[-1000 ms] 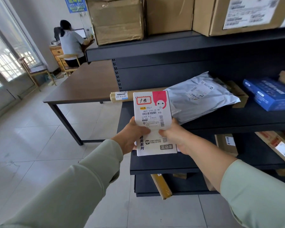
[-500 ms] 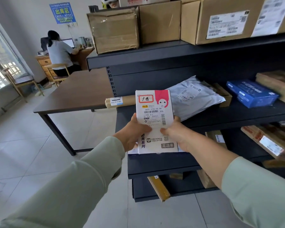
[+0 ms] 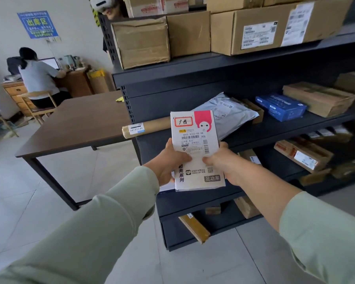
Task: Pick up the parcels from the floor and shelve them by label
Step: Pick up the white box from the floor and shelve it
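Note:
A flat white parcel with a pink corner, a red-framed handwritten label and a barcode sticker stands upright in front of the dark shelf unit. My left hand grips its lower left edge and my right hand grips its lower right edge. Behind it on the middle shelf lie a grey mailer bag, a brown paper tube and a blue box. The top shelf holds several brown cartons.
A dark wooden table stands left of the shelf. A person sits at a desk in the far left corner. Another person with a headset is behind the shelf. Lower shelves hold cartons. Tiled floor below.
The view has tilted up and moved closer, so more of the top shelf shows. Both hands still hold the parcel in the same grip, raised slightly.

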